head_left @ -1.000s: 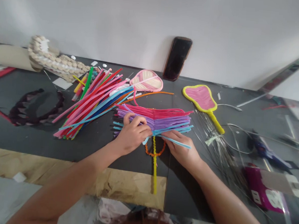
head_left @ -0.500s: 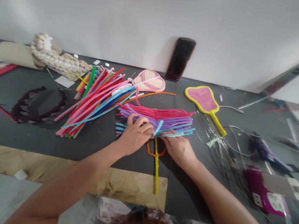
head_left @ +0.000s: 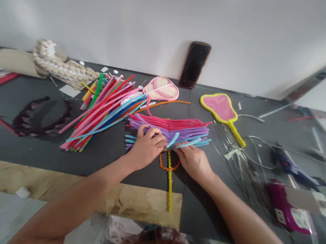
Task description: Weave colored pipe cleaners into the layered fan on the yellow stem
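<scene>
My left hand (head_left: 147, 147) presses down on a flat fan of pink, purple and light blue pipe cleaners (head_left: 169, 130), its fingers curled over the left side. My right hand (head_left: 193, 161) pinches a light blue pipe cleaner (head_left: 188, 143) at the lower edge of the fan. A second light blue stem (head_left: 173, 140) bends up between my hands. Under them lie a yellow pipe cleaner (head_left: 169, 185) and an orange beaded loop (head_left: 167, 166), partly hidden by the fan.
A large heap of multicoloured pipe cleaners (head_left: 102, 117) lies left of my hands. Beyond stand a pink leaf shape (head_left: 161, 89), a yellow-rimmed pink paddle (head_left: 219, 108) and a leaning phone (head_left: 195, 64). Thin wires (head_left: 238, 164) and a purple package (head_left: 282, 204) lie right.
My right hand has shifted left and up along the fan. The light blue stem in it now slants up to the right, and a second blue stem stands bent between my hands.
</scene>
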Action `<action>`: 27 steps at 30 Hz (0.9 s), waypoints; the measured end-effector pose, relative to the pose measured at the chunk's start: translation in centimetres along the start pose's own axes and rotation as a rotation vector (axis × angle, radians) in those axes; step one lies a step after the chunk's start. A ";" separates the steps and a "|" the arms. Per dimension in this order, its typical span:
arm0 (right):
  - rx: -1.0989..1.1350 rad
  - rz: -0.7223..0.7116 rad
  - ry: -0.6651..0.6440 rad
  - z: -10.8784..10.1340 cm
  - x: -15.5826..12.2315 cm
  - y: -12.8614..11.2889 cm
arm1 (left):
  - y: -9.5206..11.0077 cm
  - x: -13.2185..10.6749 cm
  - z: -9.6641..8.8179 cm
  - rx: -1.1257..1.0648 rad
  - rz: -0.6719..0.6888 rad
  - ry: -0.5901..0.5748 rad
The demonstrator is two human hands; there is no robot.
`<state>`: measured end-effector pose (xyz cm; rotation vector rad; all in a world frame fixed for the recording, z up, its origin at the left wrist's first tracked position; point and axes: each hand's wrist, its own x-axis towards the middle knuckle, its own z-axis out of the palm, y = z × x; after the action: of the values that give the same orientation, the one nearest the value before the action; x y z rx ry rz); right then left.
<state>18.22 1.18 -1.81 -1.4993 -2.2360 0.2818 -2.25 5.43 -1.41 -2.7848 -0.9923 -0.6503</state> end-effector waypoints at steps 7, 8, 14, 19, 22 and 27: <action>0.026 -0.038 -0.015 -0.2 0.1 -0.1 | 0.0 -0.1 0.1 -0.022 -0.011 -0.017; 0.020 -0.042 -0.014 -0.2 0.1 -0.1 | 0.0 -0.1 0.1 -0.021 -0.014 -0.019; -0.029 -0.041 -0.009 -0.2 0.0 -0.2 | -0.3 0.0 0.0 0.000 0.010 -0.022; -0.104 -0.018 0.009 0.4 -0.1 0.0 | -0.2 0.1 0.0 -0.007 -0.001 -0.015; -0.175 0.003 0.025 0.8 0.0 -0.2 | 0.0 0.2 0.1 -0.027 -0.034 -0.037; -0.297 -0.004 -0.041 0.3 0.4 -1.0 | 0.3 0.2 0.0 -0.047 -0.071 -0.070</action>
<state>17.10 1.13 -1.60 -1.6480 -2.3953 -0.0244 -1.91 5.33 -1.30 -2.8424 -1.1079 -0.5961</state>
